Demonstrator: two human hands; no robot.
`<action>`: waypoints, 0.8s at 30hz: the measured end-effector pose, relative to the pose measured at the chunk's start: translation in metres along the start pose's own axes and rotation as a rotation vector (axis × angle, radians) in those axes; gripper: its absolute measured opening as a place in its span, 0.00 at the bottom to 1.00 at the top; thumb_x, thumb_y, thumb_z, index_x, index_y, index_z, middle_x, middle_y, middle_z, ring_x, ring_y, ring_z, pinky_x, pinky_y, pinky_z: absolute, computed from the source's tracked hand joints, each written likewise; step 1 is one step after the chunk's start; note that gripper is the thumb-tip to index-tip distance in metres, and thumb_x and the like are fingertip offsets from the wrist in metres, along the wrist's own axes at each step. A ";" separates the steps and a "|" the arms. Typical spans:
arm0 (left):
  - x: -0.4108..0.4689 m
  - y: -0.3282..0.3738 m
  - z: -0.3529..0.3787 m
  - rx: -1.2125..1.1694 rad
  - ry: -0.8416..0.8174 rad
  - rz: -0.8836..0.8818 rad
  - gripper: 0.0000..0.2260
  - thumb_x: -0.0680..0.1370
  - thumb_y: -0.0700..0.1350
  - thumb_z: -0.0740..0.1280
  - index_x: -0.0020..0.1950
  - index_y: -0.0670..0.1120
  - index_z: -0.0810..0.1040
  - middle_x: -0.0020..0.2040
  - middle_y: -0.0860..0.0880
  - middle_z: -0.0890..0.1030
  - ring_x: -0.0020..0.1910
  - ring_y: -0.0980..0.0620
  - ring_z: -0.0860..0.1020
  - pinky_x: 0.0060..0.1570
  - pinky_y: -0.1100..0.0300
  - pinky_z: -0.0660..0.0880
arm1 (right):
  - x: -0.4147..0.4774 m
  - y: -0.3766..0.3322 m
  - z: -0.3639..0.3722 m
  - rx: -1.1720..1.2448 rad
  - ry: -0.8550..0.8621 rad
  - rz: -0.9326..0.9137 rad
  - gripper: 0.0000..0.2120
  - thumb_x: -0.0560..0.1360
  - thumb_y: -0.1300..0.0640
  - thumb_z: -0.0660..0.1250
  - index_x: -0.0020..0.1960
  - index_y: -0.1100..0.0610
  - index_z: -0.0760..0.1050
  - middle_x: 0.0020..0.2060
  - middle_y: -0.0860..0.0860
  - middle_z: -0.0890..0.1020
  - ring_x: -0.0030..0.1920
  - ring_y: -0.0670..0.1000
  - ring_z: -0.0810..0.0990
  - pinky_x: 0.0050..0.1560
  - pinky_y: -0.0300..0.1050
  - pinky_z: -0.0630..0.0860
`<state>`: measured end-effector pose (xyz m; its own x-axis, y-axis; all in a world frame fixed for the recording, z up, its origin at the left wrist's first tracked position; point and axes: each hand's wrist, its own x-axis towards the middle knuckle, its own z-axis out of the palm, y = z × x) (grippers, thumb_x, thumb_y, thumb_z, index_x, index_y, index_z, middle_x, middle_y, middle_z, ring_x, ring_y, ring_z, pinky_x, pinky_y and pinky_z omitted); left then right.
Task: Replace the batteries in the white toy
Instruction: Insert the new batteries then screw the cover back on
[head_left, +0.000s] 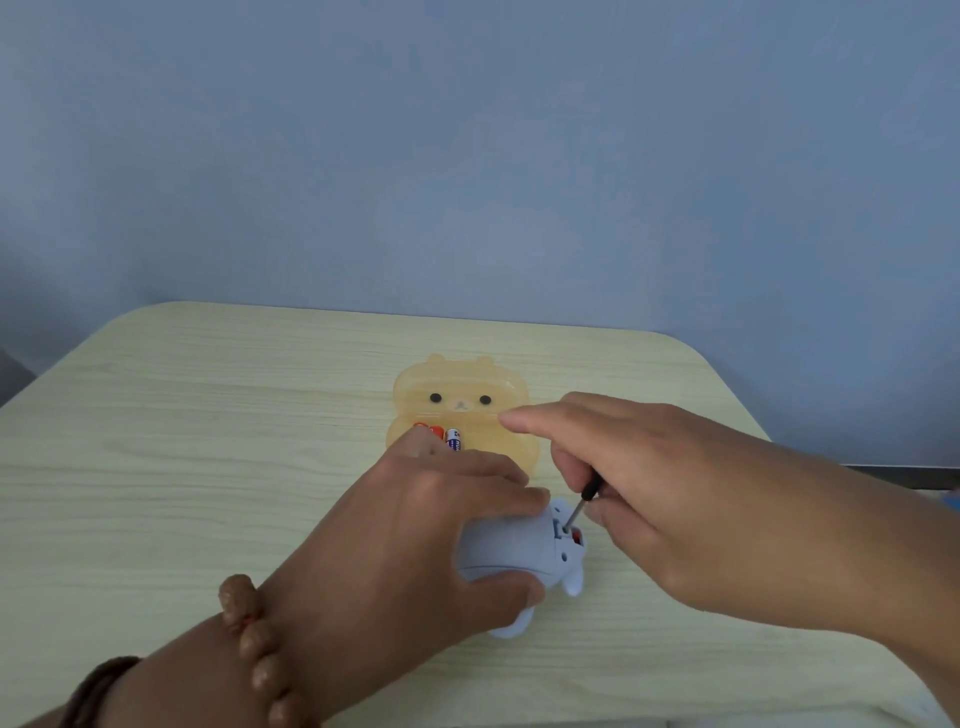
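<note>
The white toy (511, 553) lies on its side on the wooden table (208, 441), its open battery compartment (570, 535) facing right with a red-tipped battery inside. My left hand (415, 530) grips the toy's body from above, thumb on the near side. My right hand (675, 499) pinches a small black-handled screwdriver (584, 499), index finger stretched out to the left. The metal tip points down into the compartment. Just beyond the left hand, spare batteries (447, 436) lie in a tray.
A translucent orange bear-shaped tray (467, 389) sits just behind the hands and holds the spare batteries. The table ends at a blue-grey wall at the back. Bead bracelets circle my left wrist.
</note>
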<state>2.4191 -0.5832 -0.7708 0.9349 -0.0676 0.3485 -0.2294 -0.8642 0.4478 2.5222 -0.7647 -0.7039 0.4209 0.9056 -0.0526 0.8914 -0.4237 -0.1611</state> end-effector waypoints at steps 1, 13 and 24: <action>0.000 0.000 0.000 0.002 -0.005 0.006 0.20 0.67 0.62 0.68 0.59 0.63 0.77 0.58 0.68 0.76 0.52 0.56 0.73 0.49 0.62 0.74 | 0.000 0.000 0.001 -0.006 0.019 0.000 0.31 0.80 0.49 0.63 0.73 0.29 0.50 0.46 0.31 0.67 0.48 0.28 0.67 0.41 0.33 0.67; 0.000 -0.001 -0.002 0.011 -0.027 -0.003 0.17 0.68 0.61 0.67 0.56 0.62 0.78 0.55 0.67 0.77 0.52 0.58 0.72 0.49 0.62 0.73 | -0.002 -0.005 0.000 -0.016 0.028 -0.011 0.30 0.78 0.49 0.66 0.71 0.30 0.55 0.47 0.34 0.66 0.46 0.35 0.72 0.41 0.39 0.74; 0.000 0.001 -0.001 0.004 -0.021 -0.012 0.19 0.68 0.61 0.66 0.57 0.61 0.78 0.56 0.66 0.77 0.52 0.56 0.71 0.48 0.61 0.73 | 0.000 0.002 -0.002 -0.063 -0.019 0.005 0.25 0.78 0.63 0.67 0.65 0.37 0.68 0.46 0.36 0.66 0.42 0.25 0.70 0.33 0.33 0.66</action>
<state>2.4184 -0.5834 -0.7693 0.9431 -0.0675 0.3256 -0.2168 -0.8672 0.4483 2.5238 -0.7655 -0.7021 0.4226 0.9035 -0.0719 0.8984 -0.4280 -0.0985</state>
